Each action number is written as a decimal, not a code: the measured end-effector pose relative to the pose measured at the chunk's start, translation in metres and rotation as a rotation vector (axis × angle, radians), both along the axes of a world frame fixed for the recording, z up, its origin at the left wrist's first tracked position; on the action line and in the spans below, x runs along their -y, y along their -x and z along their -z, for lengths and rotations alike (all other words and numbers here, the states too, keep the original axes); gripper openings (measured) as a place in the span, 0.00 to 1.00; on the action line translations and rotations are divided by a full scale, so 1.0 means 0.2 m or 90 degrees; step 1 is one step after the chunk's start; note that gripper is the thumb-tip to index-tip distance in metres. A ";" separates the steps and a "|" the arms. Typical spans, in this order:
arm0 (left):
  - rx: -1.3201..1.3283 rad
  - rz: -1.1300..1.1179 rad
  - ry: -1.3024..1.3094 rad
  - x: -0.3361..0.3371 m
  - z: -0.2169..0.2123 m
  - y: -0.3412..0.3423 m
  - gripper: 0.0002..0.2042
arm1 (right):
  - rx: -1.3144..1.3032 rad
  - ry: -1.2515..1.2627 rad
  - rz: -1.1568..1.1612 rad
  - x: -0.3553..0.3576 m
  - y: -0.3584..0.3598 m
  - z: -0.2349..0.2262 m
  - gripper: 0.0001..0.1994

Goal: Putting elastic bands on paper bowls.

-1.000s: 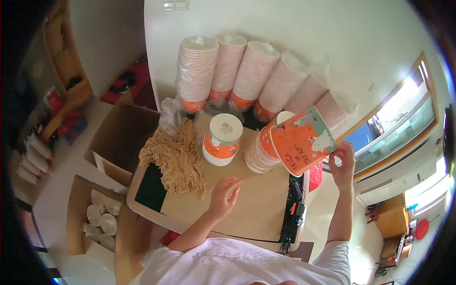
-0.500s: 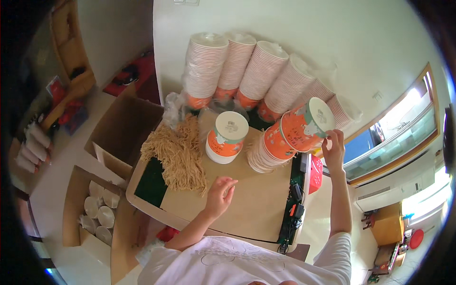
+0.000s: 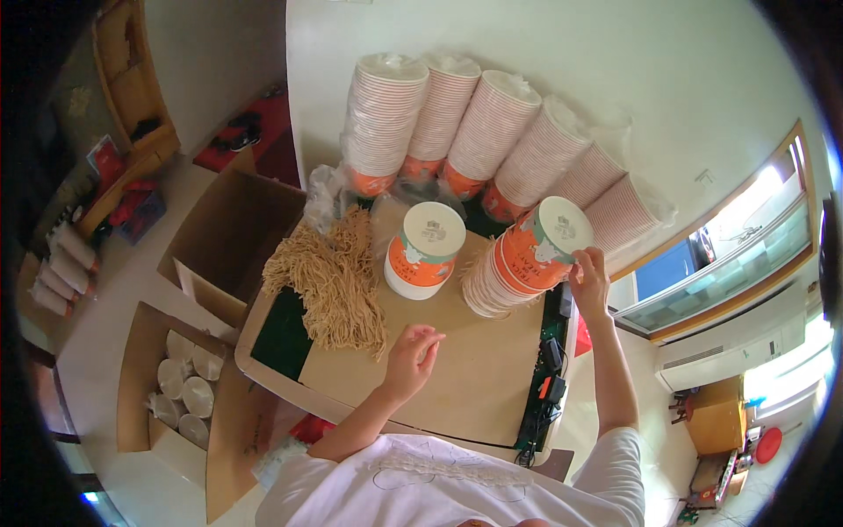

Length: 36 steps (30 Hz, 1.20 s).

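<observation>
My right hand [image 3: 590, 279] pinches the edge of an upside-down orange paper bucket [image 3: 537, 250] with a white base and green band. That bucket sits over a leaning stack of nested buckets [image 3: 493, 290], whose pale rims and bits of beige cord show lower down. My left hand [image 3: 411, 362] hovers above the near part of the table, fingers loosely bent and apart, nothing visible in them. Beyond it, a shorter upside-down pile of orange buckets [image 3: 423, 263] stands on the tabletop. A heap of beige cords [image 3: 329, 285] lies to its left.
Tall plastic-wrapped bucket stacks [image 3: 487, 127] line the wall behind the table [image 3: 421, 386]. Black adapters and cables [image 3: 551, 373] lie along its right edge. At left, an open carton [image 3: 224, 233] stands near another carton [image 3: 132, 386] holding several wrapped stacks.
My right hand has moved down and left with the top bucket, which now sits further down over the leaning stack. My left hand has barely moved.
</observation>
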<state>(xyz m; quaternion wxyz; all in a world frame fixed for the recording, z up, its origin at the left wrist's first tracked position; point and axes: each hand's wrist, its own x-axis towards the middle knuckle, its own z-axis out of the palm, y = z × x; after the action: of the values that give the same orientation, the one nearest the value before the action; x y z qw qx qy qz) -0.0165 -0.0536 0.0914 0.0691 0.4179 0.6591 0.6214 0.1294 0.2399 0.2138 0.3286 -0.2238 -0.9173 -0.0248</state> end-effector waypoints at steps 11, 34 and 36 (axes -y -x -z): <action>-0.016 -0.004 0.014 -0.01 0.01 -0.01 0.09 | 0.000 -0.011 -0.034 0.00 0.00 0.03 0.18; -0.012 0.018 0.014 -0.02 0.01 -0.04 0.09 | 0.022 0.060 -0.037 -0.04 -0.09 0.13 0.22; -0.015 0.020 0.015 -0.02 0.01 -0.04 0.09 | 0.052 0.089 -0.011 0.00 -0.08 0.12 0.25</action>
<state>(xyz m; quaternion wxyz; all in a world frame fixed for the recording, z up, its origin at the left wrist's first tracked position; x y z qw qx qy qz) -0.0081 -0.0497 0.0889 0.0758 0.4349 0.6605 0.6074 0.1455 0.2408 0.1897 0.2747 -0.2372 -0.9312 0.0333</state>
